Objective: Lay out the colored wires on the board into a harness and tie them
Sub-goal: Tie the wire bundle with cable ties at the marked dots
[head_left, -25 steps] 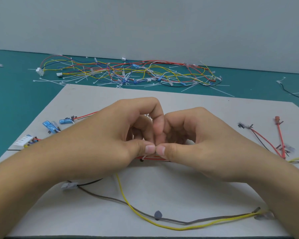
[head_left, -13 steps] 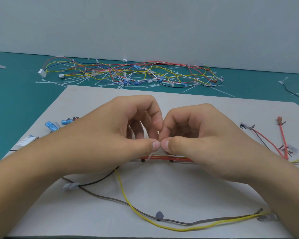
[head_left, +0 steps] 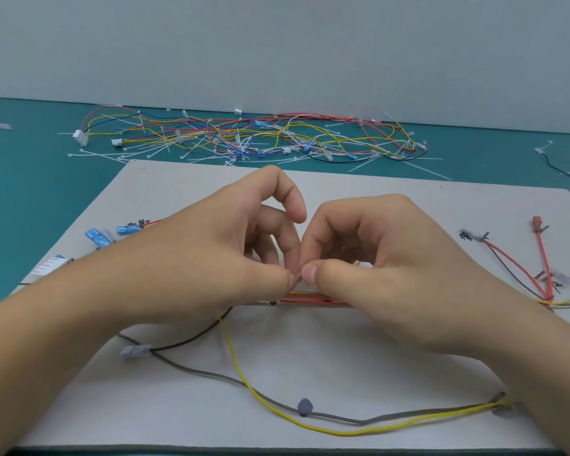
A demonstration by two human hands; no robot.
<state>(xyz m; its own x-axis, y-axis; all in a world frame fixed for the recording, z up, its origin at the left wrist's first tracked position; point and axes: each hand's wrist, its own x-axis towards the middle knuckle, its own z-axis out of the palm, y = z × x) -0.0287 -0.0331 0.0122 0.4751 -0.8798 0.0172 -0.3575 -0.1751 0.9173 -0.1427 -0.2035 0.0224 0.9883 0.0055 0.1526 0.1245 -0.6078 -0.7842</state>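
- While your left hand (head_left: 211,258) pinches a small grey piece (head_left: 299,278), too small to name, its thumb tip meets the other thumb.
- Just beneath both thumbs, the red wire bundle (head_left: 310,299) lies on the board (head_left: 343,363), its long axis running left to right.
- Your right hand (head_left: 392,268) pinches at the same spot; neither hand is nearer, so the tightening pull likely runs across the bundle.
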